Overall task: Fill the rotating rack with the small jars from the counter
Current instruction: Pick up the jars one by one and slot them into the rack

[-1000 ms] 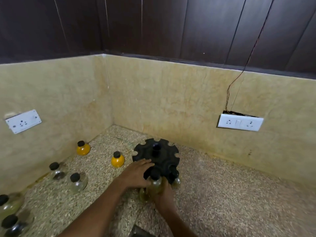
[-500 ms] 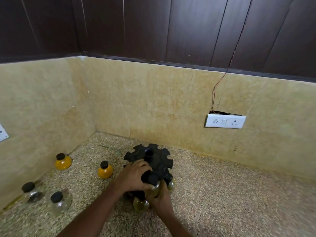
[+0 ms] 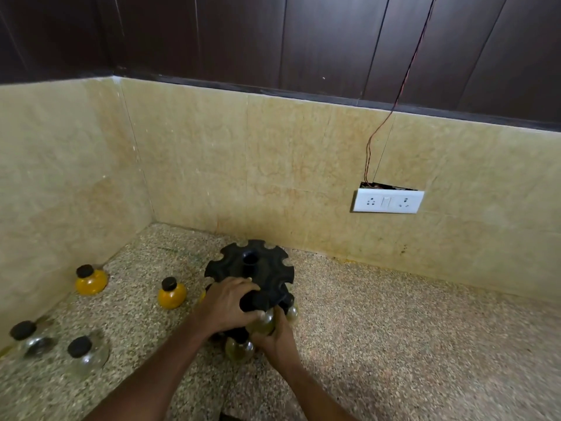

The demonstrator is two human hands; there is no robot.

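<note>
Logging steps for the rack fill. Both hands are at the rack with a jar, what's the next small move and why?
Probably seat the jar fully into the near slot of the rack, then let go. The right hand grips it at the rim while the left hand steadies the top; four jars wait on the counter.

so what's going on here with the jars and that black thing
A person is loading small jars into a black rotating rack on a speckled counter. The left hand steadies the rack's top while the right hand holds a pale jar at a front slot. Four more jars wait on the counter to the left, two yellow and two clear.
</note>
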